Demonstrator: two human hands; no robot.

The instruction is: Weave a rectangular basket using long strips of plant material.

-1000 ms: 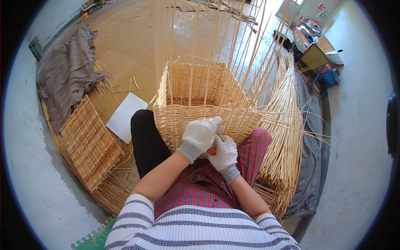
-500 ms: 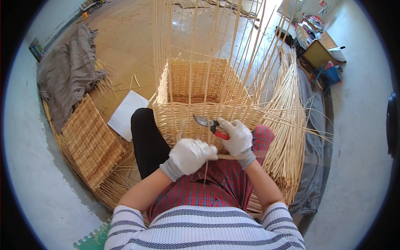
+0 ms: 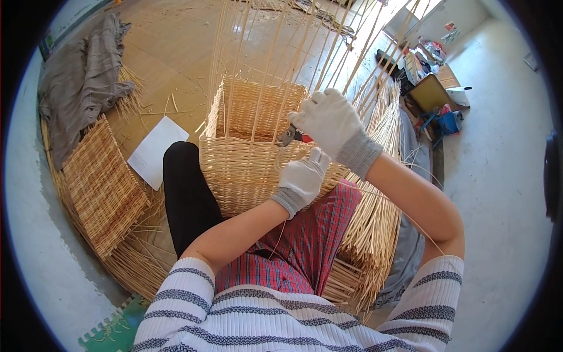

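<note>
A tan floor [image 3: 170,64] littered with cane scraps stretched beyond a woven basket [image 3: 240,182] in a pale-walled workroom, viewed from afar through my head camera. The basket rested between the worker's legs, its hollow facing up. I judged the walls well advanced: weave filled all the sides I could see, while tall stakes [image 3: 254,126] rose bare above it, leaving the upper edge apparently unfinished. A woven panel [image 3: 105,185] lay to the basket's left, past a white sheet [image 3: 157,151]; a thick bundle of canes [image 3: 375,223] lay to its right.

Over the basket's near right corner, the gloved right hand [image 3: 334,120] was wrapped around pruning shears [image 3: 286,137]. Below it, against the basket's front, the left hand [image 3: 302,179] had its fingers curled in; whether they gripped the pale strand [image 3: 280,159] looping beside them, I could not tell.

The right hand hid most of the shears' handles, the left covered part of the front weave, the basket's underside was out of sight, and the frame cut off the stakes' tips.
</note>
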